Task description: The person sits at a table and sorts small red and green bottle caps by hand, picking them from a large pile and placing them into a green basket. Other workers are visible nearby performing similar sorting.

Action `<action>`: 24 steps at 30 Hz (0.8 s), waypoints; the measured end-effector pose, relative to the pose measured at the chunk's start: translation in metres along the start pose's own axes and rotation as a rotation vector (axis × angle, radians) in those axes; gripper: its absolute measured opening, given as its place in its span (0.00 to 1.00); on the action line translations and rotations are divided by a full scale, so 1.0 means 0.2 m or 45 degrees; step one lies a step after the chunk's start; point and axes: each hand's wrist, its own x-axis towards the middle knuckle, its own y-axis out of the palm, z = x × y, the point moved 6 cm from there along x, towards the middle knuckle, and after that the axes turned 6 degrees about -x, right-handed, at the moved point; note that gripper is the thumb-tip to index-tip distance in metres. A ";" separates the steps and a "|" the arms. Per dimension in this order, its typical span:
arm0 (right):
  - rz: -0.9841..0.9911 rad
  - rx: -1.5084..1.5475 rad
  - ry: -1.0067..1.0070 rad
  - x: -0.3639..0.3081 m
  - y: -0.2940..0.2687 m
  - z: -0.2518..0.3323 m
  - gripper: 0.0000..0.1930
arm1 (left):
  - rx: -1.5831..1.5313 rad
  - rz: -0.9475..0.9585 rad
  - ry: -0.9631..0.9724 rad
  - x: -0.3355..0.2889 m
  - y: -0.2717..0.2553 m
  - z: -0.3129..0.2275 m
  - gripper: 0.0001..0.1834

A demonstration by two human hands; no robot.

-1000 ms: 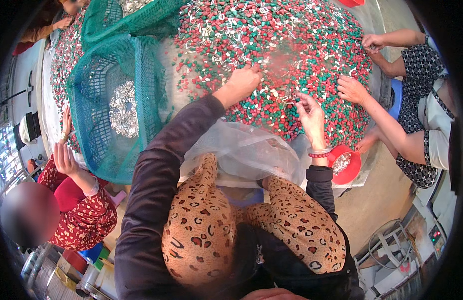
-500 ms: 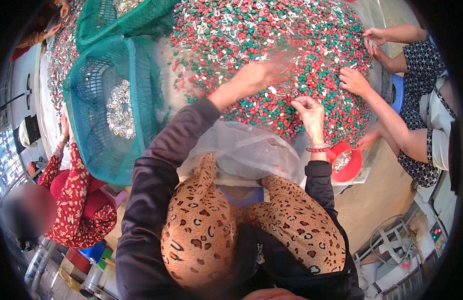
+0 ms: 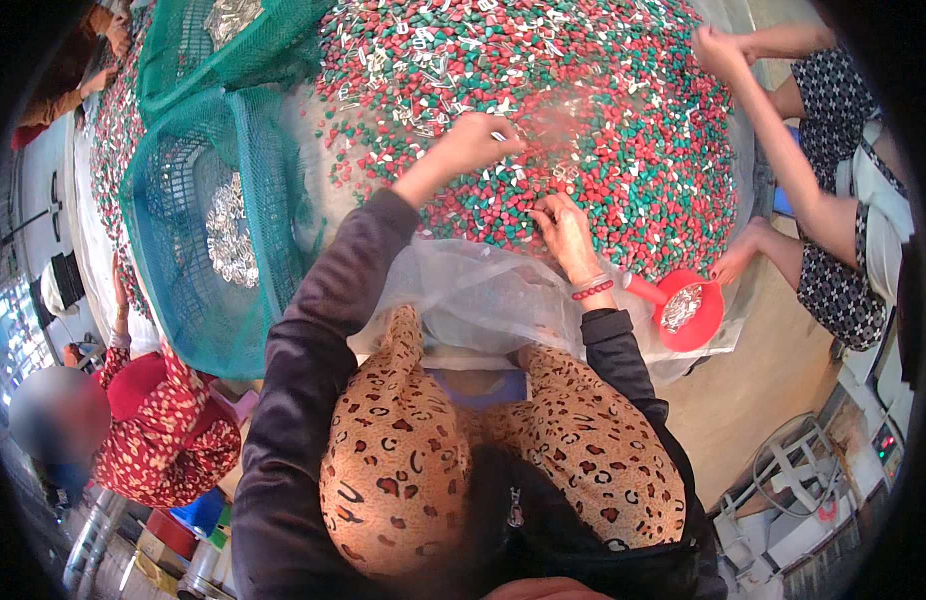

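A broad layer of small red, green and white cone-like pebbles point(image 3: 633, 150) covers the surface before me, with silvery loop-shaped metal pieces mixed in. Just above it, my left hand point(image 3: 473, 143) is closed, a small pale metal piece point(image 3: 500, 137) showing at its fingertips. My right hand point(image 3: 565, 232), with a red beaded bracelet at the wrist, reaches into the near part of the layer. Its fingers are pinched together at the pebbles; what they hold, if anything, is too small to make out. Right of it sits a red scoop point(image 3: 701, 328) containing silvery metal pieces point(image 3: 682, 308).
A blue basket lined with green netting point(image 3: 153, 230) stands left, holding silvery pieces point(image 3: 230, 235). Another netted basket point(image 3: 173, 60) lies behind it. Clear plastic sheeting point(image 3: 463, 290) drapes over the near edge. A co-worker's arm point(image 3: 783, 150) reaches in from the right; others work at left.
My left hand has drawn back leftward from the blurred spot over the pebbles. My right hand has moved left and down into them. The right co-worker's hands have come together farther back.
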 end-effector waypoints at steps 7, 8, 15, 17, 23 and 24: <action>0.022 1.708 0.691 -0.08 -0.12 -0.12 0.06 | -1.468 0.375 -0.061 -0.13 0.00 -0.16 0.09; -0.023 1.928 0.664 -0.08 -0.16 -0.11 0.07 | -1.441 0.366 -0.098 -0.11 0.02 -0.17 0.09; -0.019 1.881 0.353 0.02 -0.44 -0.05 0.08 | 0.887 0.075 0.390 0.10 0.08 -0.18 0.10; -0.025 1.769 0.377 0.05 -0.47 -0.06 0.08 | 1.211 0.085 0.404 0.11 0.13 -0.11 0.10; -0.033 0.191 0.359 0.26 -0.36 -0.20 0.13 | 0.972 -0.060 0.212 0.12 0.04 0.04 0.14; 0.040 -0.035 0.382 0.28 -0.33 -0.24 0.13 | 0.919 -0.086 0.153 0.11 0.00 0.05 0.15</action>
